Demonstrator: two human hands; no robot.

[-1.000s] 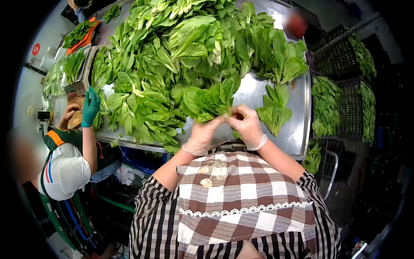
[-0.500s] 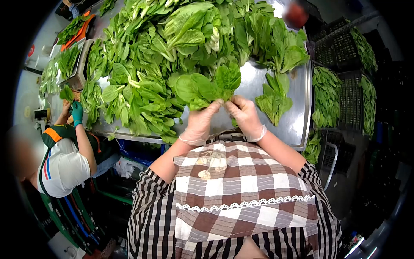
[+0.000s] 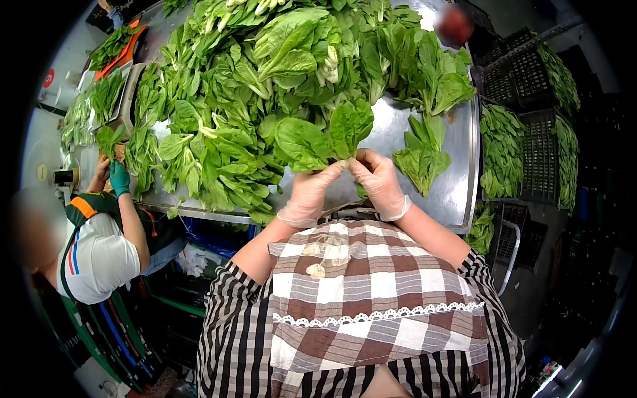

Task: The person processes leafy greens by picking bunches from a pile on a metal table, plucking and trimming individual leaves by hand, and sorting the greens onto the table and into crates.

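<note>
Nearest, the gloved left hand (image 3: 309, 194) and gloved right hand (image 3: 379, 182) pinch a leafy-green bunch (image 3: 323, 142) by its stem end, above the metal table's (image 3: 446, 192) near edge; beyond lies a leafy-green heap (image 3: 229, 99).

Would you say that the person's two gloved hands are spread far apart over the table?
No, the left hand and right hand meet at the stem end of the leafy greens.

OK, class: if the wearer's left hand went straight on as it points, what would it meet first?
Beyond the leafy bunch at its fingertips, the left hand would probably meet the right hand; any gap is unclear.
</note>
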